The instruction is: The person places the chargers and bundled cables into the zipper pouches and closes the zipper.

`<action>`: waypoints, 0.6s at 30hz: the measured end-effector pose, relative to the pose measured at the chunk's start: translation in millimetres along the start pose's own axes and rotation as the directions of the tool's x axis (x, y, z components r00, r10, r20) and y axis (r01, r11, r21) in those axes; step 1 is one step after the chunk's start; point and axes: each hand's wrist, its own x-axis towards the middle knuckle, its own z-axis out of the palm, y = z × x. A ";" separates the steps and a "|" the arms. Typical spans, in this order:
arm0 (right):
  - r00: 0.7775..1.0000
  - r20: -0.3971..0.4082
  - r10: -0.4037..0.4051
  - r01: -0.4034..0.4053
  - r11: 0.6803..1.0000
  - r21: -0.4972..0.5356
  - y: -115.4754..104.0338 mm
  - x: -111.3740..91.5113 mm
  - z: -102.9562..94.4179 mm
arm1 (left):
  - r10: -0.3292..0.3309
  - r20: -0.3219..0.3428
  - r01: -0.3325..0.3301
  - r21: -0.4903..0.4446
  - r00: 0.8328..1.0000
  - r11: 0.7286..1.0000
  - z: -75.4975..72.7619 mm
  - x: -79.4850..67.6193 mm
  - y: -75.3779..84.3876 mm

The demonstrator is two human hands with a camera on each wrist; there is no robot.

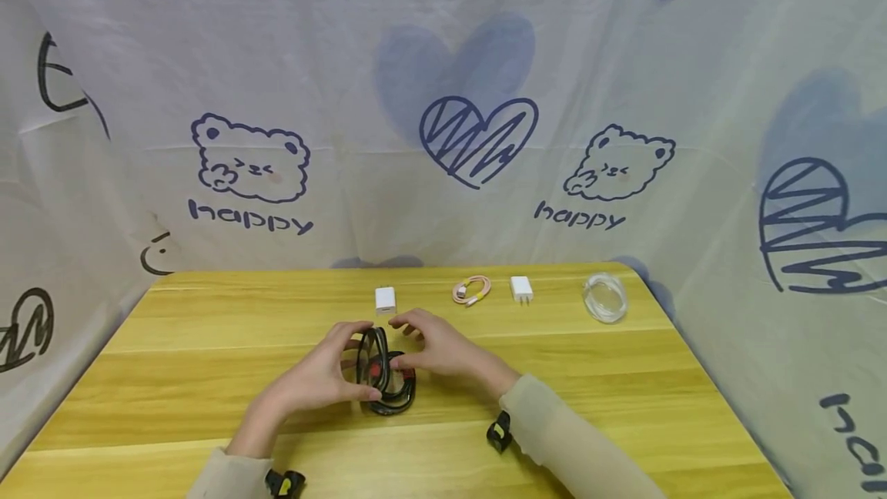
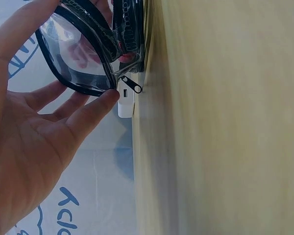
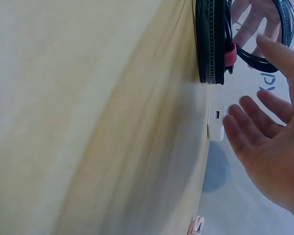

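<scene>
A small round zip pouch (image 1: 393, 409) of clear plastic with black trim lies on the table with its lid raised. My left hand (image 1: 315, 376) grips the lid (image 2: 63, 34) by its edge, thumb on one side and fingers on the other. The black zip pull (image 2: 131, 84) hangs by the lid's edge in the left wrist view. In the pouch sits a coiled black cable with a red strap (image 3: 230, 55). My right hand (image 1: 436, 345) is at the pouch's right side, its fingers loosely bent and spread, the thumb close to the lid, with nothing held.
Behind the pouch stands a white charger plug (image 1: 385, 299). Farther right lie a pink coiled cable (image 1: 471, 291), a second white charger (image 1: 521, 289) and a white coiled cable (image 1: 605, 298). A printed curtain (image 1: 360, 199) hangs behind the wooden table (image 1: 173, 368).
</scene>
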 end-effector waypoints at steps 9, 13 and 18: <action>0.993 -0.118 -0.001 -0.001 1.000 -0.020 5.5 21.3 0.8 | 0.008 0.009 -0.008 0.008 1.000 1.000 -0.2 0.7 0.5; 0.991 -0.132 0.010 -0.011 1.000 -0.006 9.7 31.8 0.2 | 0.000 0.012 0.000 0.012 1.000 1.000 0.2 0.0 1.7; 0.988 -0.149 0.048 -0.042 0.998 0.043 15.0 44.6 -1.2 | -0.002 0.009 0.002 0.003 1.000 1.000 0.5 -0.5 2.1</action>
